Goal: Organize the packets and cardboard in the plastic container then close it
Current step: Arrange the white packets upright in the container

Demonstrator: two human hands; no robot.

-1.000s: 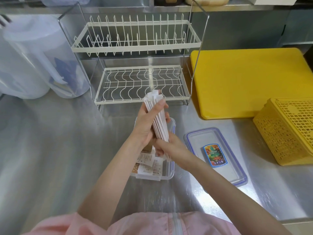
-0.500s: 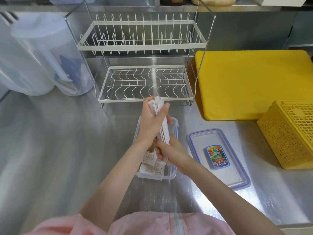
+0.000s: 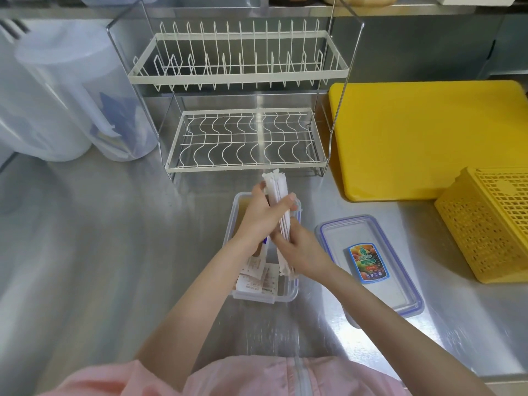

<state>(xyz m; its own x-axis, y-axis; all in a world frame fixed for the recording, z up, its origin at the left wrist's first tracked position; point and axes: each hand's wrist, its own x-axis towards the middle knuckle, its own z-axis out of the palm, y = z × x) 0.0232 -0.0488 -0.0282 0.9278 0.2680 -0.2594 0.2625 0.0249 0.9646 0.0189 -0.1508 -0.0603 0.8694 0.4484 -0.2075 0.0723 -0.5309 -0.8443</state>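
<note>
Both my left hand [image 3: 261, 215] and right hand [image 3: 297, 248] grip the packets [image 3: 278, 201] above the container [image 3: 294, 292]; lid [image 3: 400, 292] at 3 o'clock.

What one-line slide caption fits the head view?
Both hands, left hand and right hand, hold white paper packets upright over the open clear plastic container.

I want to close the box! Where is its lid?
In the head view, the lid lies flat on the steel counter, just right of the plastic container, left of the yellow basket.
</note>
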